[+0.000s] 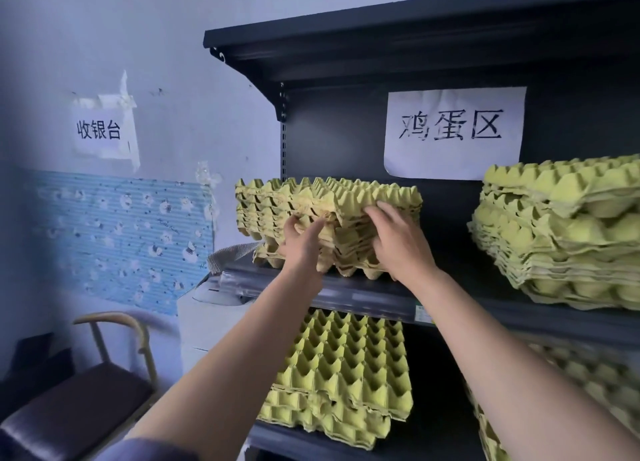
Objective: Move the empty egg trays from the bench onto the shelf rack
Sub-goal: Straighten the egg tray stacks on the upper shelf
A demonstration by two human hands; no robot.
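Note:
A stack of yellow-green pulp egg trays (270, 204) sits at the left end of the middle shelf (363, 296) of a dark metal rack. My left hand (303, 244) grips the front edge of this stack, fingers curled into the layers. My right hand (398, 239) lies on the stack's front right side, fingers spread and bent over the tray edges. The stack's lowest trays jut out over the shelf lip.
A taller stack of egg trays (561, 228) fills the shelf's right end. More trays (346, 370) lie on the lower shelf, and another pile (588, 374) at the lower right. A paper sign (453, 133) hangs on the rack's back. A chair (79, 401) stands at the left.

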